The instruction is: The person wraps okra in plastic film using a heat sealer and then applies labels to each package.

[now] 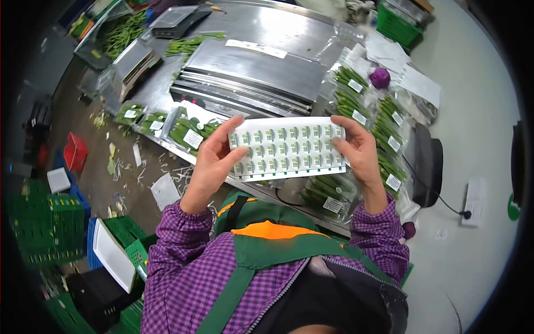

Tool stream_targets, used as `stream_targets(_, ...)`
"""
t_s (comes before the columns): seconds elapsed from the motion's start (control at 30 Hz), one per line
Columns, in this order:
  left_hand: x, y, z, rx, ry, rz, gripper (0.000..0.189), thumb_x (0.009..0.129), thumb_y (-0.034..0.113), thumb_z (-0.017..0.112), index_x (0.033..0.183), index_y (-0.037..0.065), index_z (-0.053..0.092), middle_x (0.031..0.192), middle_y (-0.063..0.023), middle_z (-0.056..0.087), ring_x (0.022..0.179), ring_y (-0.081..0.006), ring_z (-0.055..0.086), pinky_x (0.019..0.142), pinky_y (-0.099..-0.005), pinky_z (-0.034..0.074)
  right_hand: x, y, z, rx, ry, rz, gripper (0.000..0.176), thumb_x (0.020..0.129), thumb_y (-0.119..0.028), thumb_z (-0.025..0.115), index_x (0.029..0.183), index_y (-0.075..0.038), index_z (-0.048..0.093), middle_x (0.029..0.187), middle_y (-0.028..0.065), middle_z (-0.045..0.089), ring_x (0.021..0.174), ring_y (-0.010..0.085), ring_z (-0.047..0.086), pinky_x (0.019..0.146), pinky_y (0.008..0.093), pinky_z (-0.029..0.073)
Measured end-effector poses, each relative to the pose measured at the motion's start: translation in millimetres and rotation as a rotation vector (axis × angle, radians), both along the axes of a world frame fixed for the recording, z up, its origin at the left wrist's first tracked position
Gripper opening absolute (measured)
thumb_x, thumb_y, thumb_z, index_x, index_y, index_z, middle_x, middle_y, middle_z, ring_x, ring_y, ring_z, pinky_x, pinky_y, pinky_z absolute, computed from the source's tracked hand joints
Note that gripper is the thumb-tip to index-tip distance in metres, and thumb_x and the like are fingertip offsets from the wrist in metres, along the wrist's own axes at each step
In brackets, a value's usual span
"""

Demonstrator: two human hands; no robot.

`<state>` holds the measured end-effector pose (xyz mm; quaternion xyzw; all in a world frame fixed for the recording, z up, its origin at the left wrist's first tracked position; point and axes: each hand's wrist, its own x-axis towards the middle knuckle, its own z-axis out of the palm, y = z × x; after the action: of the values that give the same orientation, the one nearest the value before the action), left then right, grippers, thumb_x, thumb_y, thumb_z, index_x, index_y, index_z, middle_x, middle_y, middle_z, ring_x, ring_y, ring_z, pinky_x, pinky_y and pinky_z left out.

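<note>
A white sheet of small green-and-white stickers is held up in front of my chest, its labels in three rows. My left hand pinches its left edge between thumb and fingers. At the opposite edge, my right hand grips the sheet the same way. Behind and below the sheet lies a labelled bag of long green beans, partly covered. More bagged green vegetables lie on the table just beyond my left hand. To the right of my right hand are several labelled bean packs.
A steel sealing machine sits on the metal table. Further back left are a scale and a bin of loose beans. Purple balls lie at the right. Green crates and a red basket stand on the littered floor.
</note>
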<state>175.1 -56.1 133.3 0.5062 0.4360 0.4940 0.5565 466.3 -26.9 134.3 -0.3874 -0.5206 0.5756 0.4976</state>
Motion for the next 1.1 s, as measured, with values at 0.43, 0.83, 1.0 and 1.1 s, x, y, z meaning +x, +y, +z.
stream_targets(0.43,1,27,-15,-0.068,0.132,-0.022,0.027,0.08,-0.001,0.065,0.106,-0.002,0.061,0.086,-0.0044,0.066,0.075,-0.0064,0.06,0.066,-0.0191,0.048,12,-12,2,-0.014,-0.208,-0.092,0.033,0.08,0.004,0.062,0.113,0.0,0.058,0.091,0.0032,0.062,0.082,0.0078,0.058,0.074,0.0206,0.047)
stream_targets(0.83,0,42,-22,0.008,0.351,0.026,0.011,0.084,0.008,0.065,0.091,0.0,0.066,0.069,0.0052,0.059,0.058,0.0,0.043,0.05,-0.0166,0.032,12,-20,-2,-0.077,-0.208,-0.132,0.035,0.082,-0.003,0.064,0.116,-0.003,0.059,0.077,-0.0034,0.05,0.064,0.0024,0.043,0.055,0.0196,0.037)
stream_targets(1.0,-1,47,-27,-0.011,0.307,0.035,0.013,0.085,0.011,0.065,0.091,-0.001,0.065,0.071,0.0053,0.058,0.061,-0.0002,0.045,0.053,-0.0165,0.035,10,-20,5,0.011,-0.315,-0.136,0.038,0.082,-0.001,0.062,0.12,-0.003,0.056,0.081,-0.0034,0.052,0.069,0.0025,0.048,0.061,0.0187,0.042)
stream_targets(1.1,1,45,-29,-0.035,0.24,0.017,0.014,0.086,0.012,0.064,0.091,-0.002,0.064,0.073,0.005,0.059,0.063,-0.0003,0.046,0.055,-0.0161,0.036,9,-19,-2,0.047,-0.269,-0.147,0.036,0.083,0.0,0.061,0.118,-0.001,0.056,0.089,-0.0008,0.058,0.077,0.0038,0.054,0.067,0.0183,0.045)
